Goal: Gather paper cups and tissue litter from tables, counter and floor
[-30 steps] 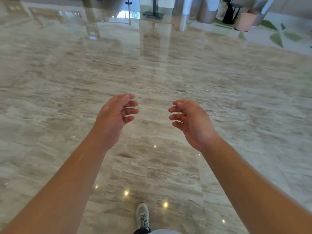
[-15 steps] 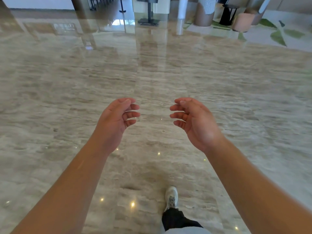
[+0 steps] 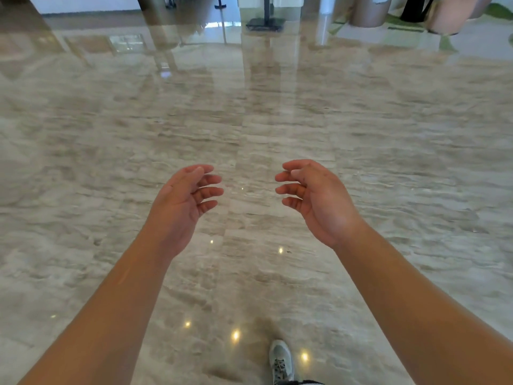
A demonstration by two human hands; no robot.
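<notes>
My left hand (image 3: 183, 204) and my right hand (image 3: 316, 198) are held out in front of me at mid-frame, palms turned toward each other, fingers loosely curled and apart. Both hold nothing. No paper cup or tissue shows anywhere on the polished marble floor (image 3: 388, 151) in this view. My grey sneaker (image 3: 281, 361) is on the floor at the bottom edge.
A black stand with a flat square base (image 3: 265, 23) stands far ahead at the top. To its right are a white pillar (image 3: 323, 12), round beige seats (image 3: 369, 9) and a pink seat (image 3: 449, 15) on a green-patterned floor area. A dark column (image 3: 150, 4) stands at top left.
The view has moved forward over the floor toward the stand and seats. My foot has shifted at the bottom edge. Both hands keep the same open pose.
</notes>
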